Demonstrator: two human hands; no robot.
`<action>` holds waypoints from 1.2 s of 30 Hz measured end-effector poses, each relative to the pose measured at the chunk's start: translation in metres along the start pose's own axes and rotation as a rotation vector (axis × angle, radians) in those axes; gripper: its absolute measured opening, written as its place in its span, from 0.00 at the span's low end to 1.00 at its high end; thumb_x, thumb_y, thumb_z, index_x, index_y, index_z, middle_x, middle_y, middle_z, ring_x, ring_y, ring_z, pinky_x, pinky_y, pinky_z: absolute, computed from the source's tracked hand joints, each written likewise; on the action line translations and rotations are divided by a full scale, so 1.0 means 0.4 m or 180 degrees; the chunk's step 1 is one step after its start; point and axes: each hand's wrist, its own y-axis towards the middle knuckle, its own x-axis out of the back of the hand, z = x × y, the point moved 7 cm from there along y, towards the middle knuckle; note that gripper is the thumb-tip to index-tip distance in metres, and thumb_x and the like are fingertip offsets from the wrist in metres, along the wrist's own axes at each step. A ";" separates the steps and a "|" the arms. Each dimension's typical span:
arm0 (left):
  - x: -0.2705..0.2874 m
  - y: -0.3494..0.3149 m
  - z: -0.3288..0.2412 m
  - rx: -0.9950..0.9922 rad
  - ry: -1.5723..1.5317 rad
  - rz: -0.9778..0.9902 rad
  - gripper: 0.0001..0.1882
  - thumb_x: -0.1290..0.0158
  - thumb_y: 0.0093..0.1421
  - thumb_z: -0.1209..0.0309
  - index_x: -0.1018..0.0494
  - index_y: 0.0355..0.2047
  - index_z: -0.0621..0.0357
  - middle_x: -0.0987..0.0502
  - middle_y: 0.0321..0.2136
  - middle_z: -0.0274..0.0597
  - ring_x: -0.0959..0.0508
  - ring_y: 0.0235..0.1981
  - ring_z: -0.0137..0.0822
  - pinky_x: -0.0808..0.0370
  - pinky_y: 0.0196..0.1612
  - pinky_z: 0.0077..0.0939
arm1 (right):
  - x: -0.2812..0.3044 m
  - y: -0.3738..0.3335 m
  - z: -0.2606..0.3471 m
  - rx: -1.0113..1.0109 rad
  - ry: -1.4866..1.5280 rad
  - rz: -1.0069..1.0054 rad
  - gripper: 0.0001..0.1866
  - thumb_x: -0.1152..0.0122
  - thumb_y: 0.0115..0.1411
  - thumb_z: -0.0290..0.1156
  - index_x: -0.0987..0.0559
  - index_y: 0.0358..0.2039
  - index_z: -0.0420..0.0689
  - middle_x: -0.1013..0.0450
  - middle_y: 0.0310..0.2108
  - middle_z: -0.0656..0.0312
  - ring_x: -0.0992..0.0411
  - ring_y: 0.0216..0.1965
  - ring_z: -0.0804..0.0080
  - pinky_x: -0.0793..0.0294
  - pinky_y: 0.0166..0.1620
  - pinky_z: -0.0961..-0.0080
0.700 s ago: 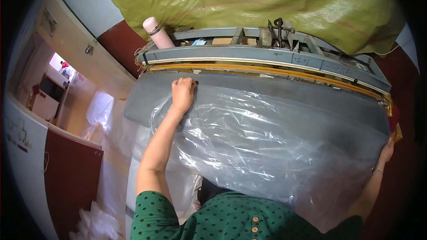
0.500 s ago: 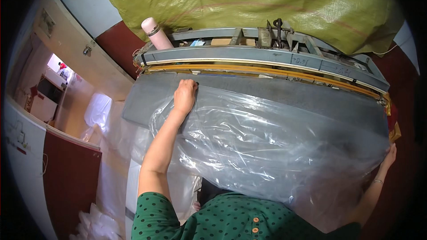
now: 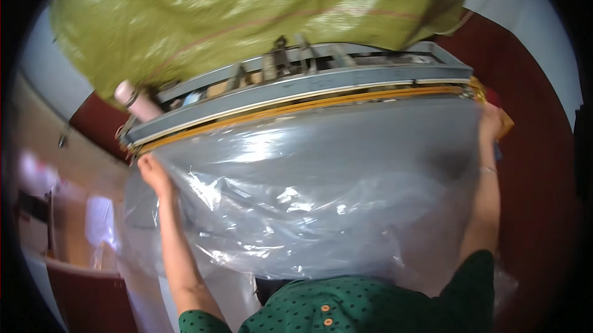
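Both hands up, stretching clear bag against sealer bar. Left hand pinching left edge, right hand gripping right edge. Green sack above.

Long grey metal sealing bar blocks way ahead; bulky olive woven sack crowds above it; below it, clear crinkled plastic sheet covers reach.

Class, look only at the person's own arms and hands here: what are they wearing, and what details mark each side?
Both forearms are bare. The left hand shows no ring or band that can be seen. The right hand has a thin bracelet at the wrist. Short dark green sleeves with small dark dots cover the upper arms, part of a top with orange buttons.
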 end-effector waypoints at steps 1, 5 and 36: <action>-0.017 0.004 0.056 -0.0139 0.0262 0.0022 0.10 0.57 0.58 0.68 0.33 0.30 0.64 0.30 0.27 0.45 0.32 0.29 0.35 0.33 0.37 0.27 | -0.053 -0.018 0.020 0.0050 0.0136 -0.0018 0.13 0.48 0.58 0.36 0.28 0.24 0.39 0.33 0.25 0.63 0.36 0.30 0.74 0.35 0.37 0.72; -0.036 0.071 0.294 -0.0174 0.0879 0.0053 0.11 0.57 0.59 0.67 0.33 0.30 0.66 0.29 0.26 0.46 0.32 0.28 0.35 0.33 0.36 0.27 | -0.261 -0.090 0.071 -0.0243 0.0848 0.0368 0.13 0.48 0.58 0.37 0.29 0.25 0.39 0.35 0.18 0.65 0.39 0.21 0.78 0.37 0.27 0.78; -0.083 0.134 0.234 0.0371 -0.0582 0.1276 0.03 0.53 0.55 0.74 0.35 0.30 0.57 0.35 0.21 0.29 0.37 0.21 0.20 0.39 0.25 0.12 | -0.248 -0.129 0.516 0.0623 0.0394 -0.0595 0.08 0.48 0.55 0.28 0.29 0.35 0.40 0.29 0.33 0.56 0.32 0.38 0.58 0.34 0.44 0.67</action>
